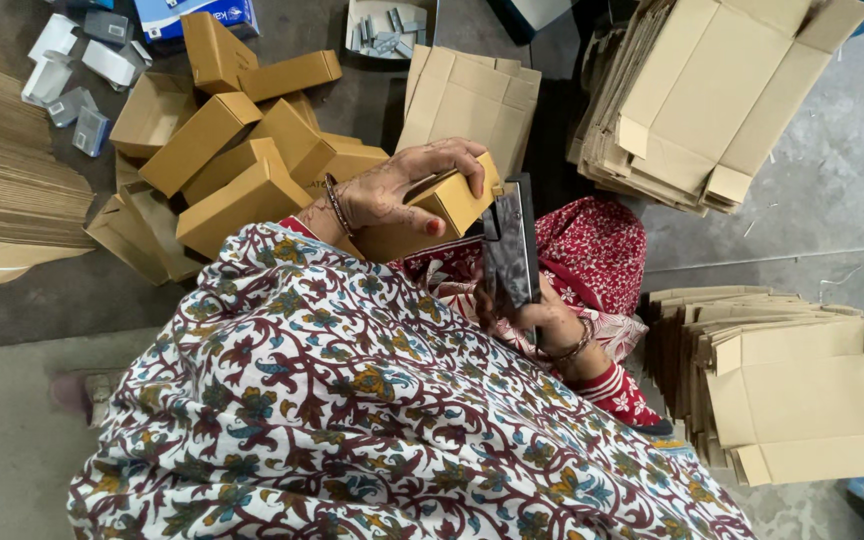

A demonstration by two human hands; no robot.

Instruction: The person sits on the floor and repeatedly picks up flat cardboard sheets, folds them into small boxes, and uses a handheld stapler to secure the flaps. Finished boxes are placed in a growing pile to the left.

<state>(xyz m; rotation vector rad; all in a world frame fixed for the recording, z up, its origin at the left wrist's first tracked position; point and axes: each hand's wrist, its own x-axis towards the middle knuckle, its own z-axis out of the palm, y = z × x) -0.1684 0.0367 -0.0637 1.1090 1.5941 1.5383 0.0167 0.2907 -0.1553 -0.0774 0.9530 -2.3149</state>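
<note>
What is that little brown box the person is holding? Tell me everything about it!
The small box looks like plain tan cardboard, long and rectangular, folded into shape. It is held tilted above the person's lap. The left hand grips it from above, fingers curled over its top edge. Its right end touches a dark flat tool held upright by the right hand. Whether that end is sealed cannot be seen. Similar folded boxes lie piled behind it.

A tan cardboard box [432, 215], a black flat device [510, 245], a floral-patterned cream garment [352, 400] and red printed cloth [592, 245].
</note>
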